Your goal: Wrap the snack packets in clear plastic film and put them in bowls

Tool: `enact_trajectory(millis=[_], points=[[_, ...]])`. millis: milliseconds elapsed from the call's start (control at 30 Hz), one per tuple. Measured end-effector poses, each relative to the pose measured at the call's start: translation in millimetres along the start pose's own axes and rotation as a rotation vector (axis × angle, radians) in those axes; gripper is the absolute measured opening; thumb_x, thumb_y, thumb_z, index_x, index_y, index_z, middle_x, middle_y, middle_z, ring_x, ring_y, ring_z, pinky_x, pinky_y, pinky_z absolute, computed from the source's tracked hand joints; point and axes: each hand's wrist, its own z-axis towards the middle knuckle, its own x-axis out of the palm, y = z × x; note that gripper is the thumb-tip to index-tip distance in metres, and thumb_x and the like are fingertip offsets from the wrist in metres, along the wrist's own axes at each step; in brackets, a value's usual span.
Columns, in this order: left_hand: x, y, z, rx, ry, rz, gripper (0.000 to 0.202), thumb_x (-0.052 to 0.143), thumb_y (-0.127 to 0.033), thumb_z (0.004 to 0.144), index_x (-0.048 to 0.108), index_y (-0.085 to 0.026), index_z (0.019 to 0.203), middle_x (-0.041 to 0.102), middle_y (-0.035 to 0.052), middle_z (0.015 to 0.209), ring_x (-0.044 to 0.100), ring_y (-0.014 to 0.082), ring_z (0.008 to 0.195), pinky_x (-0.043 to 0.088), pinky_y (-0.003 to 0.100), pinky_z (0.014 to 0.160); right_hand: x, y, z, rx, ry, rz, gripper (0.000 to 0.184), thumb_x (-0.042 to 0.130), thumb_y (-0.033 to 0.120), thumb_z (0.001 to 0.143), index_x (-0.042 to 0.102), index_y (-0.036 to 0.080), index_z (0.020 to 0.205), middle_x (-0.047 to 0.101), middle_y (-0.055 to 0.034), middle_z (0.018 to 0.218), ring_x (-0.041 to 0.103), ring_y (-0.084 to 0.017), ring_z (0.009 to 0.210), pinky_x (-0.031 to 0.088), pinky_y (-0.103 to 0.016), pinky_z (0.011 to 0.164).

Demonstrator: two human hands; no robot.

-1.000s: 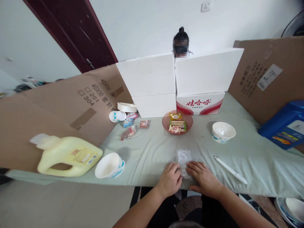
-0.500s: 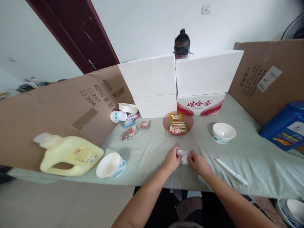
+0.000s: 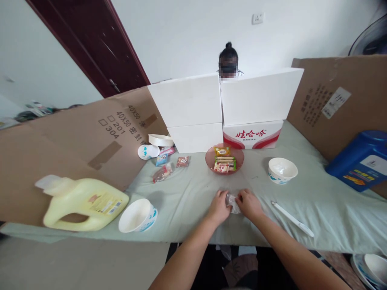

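Observation:
Close to the table's front edge, my left hand and my right hand pinch a small crumpled piece of clear plastic wrap from both sides. Its exact form is partly hidden by my fingers. Just beyond them stands a pinkish see-through bowl with several wrapped snacks inside. To the right of my hands lies a slim white stick-like tool, whose kind I cannot make out. Behind that tool stands a white paper bowl with something clear and shiny in it.
Left on the table are another paper bowl, a pale yellow jug and several small wrapped packets. A blue bottle leans at the right. Cardboard panels and white boxes fence the table. Behind them is a person.
My hands have drawn slightly closer together, and the plastic between them looks more bunched and less spread. The whole view has shifted a little. The other objects stay in place.

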Motion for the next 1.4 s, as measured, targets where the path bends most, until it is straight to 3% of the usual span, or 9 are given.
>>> enact_trajectory(millis=[167, 333, 533, 700, 800, 1033, 1133, 1300, 1400], points=[[1.7, 9, -7, 0.082, -0.181, -0.246, 0.060, 0.074, -0.028, 0.070, 0.053, -0.015, 0.125, 0.060, 0.0123, 0.118, 0.053, 0.0276, 0.115, 0.041, 0.048, 0.101, 6, -7, -1, -0.103, 0.014, 0.246, 0.014, 0.048, 0.029, 0.085, 0.059, 0.020, 0.087, 0.066, -0.0038, 0.086, 0.062, -0.017, 0.081, 0.046, -0.027, 0.073], [5.3, 13, -8, -0.064, -0.153, -0.652, 0.041, 0.065, -0.036, 0.079, 0.059, -0.015, 0.114, 0.067, 0.0044, 0.090, 0.063, 0.0165, 0.082, 0.050, 0.030, 0.079, 17, -10, -5, -0.105, 0.026, 0.459, 0.017, 0.048, 0.037, 0.085, 0.055, 0.021, 0.086, 0.067, -0.0021, 0.078, 0.063, -0.016, 0.072, 0.050, -0.026, 0.064], [3.0, -2, -11, -0.184, -0.306, -0.751, 0.028, 0.067, -0.039, 0.076, 0.064, -0.016, 0.092, 0.066, 0.0037, 0.082, 0.062, 0.0156, 0.074, 0.049, 0.026, 0.070, 28, -2, -9, -0.062, -0.060, 0.608, 0.038, 0.049, 0.047, 0.085, 0.051, 0.020, 0.112, 0.064, -0.0138, 0.116, 0.062, -0.022, 0.105, 0.052, -0.036, 0.085], [1.0, -10, -25, -0.271, -0.518, -0.721, 0.027, 0.061, -0.044, 0.080, 0.059, -0.017, 0.087, 0.061, 0.0017, 0.076, 0.058, 0.0148, 0.070, 0.048, 0.024, 0.065, 27, 9, -17, 0.069, -0.108, 0.756, 0.045, 0.039, 0.058, 0.088, 0.056, 0.022, 0.109, 0.067, -0.0130, 0.106, 0.065, -0.025, 0.094, 0.054, -0.038, 0.076], [4.7, -16, -36, -0.292, -0.594, -0.710, 0.031, 0.057, -0.049, 0.083, 0.056, -0.018, 0.086, 0.059, 0.0020, 0.080, 0.058, 0.0153, 0.074, 0.047, 0.024, 0.067, 24, 19, -27, 0.126, -0.002, 0.831, 0.048, 0.031, 0.059, 0.091, 0.059, 0.021, 0.102, 0.070, -0.0108, 0.089, 0.067, -0.023, 0.078, 0.054, -0.034, 0.063], [6.1, -37, -53, -0.258, -0.262, -0.926, 0.061, 0.070, -0.058, 0.072, 0.052, -0.017, 0.113, 0.062, 0.0093, 0.104, 0.062, 0.0197, 0.092, 0.049, 0.029, 0.080, 11, 29, -39, 0.021, -0.097, 0.765, 0.034, 0.046, 0.056, 0.083, 0.055, 0.023, 0.080, 0.066, -0.0037, 0.073, 0.063, -0.020, 0.070, 0.049, -0.030, 0.063], [4.9, -40, -49, -0.280, -0.135, -1.008, 0.051, 0.064, -0.059, 0.077, 0.061, -0.014, 0.100, 0.066, 0.0084, 0.091, 0.063, 0.0200, 0.085, 0.049, 0.030, 0.078, 8, 26, -42, -0.048, -0.101, 0.689, 0.027, 0.047, 0.048, 0.084, 0.056, 0.023, 0.080, 0.064, -0.0019, 0.071, 0.060, -0.018, 0.068, 0.047, -0.028, 0.063], [8.1, -33, -44, -0.320, -0.261, -0.846, 0.043, 0.063, -0.057, 0.077, 0.064, -0.015, 0.080, 0.060, 0.0002, 0.065, 0.052, 0.0120, 0.056, 0.042, 0.022, 0.053, 5, 19, -43, -0.055, -0.111, 0.557, 0.029, 0.046, 0.048, 0.085, 0.058, 0.022, 0.080, 0.062, 0.0002, 0.067, 0.057, -0.015, 0.061, 0.044, -0.024, 0.056], [3.7, -19, -44, -0.333, -0.344, -0.786, 0.044, 0.061, -0.060, 0.077, 0.063, -0.016, 0.081, 0.052, -0.0039, 0.057, 0.044, 0.0096, 0.047, 0.036, 0.021, 0.046, -19, 1, -25, -0.011, -0.178, 0.356, 0.038, 0.043, 0.053, 0.085, 0.062, 0.021, 0.080, 0.064, -0.0004, 0.066, 0.056, -0.015, 0.060, 0.043, -0.024, 0.055]])
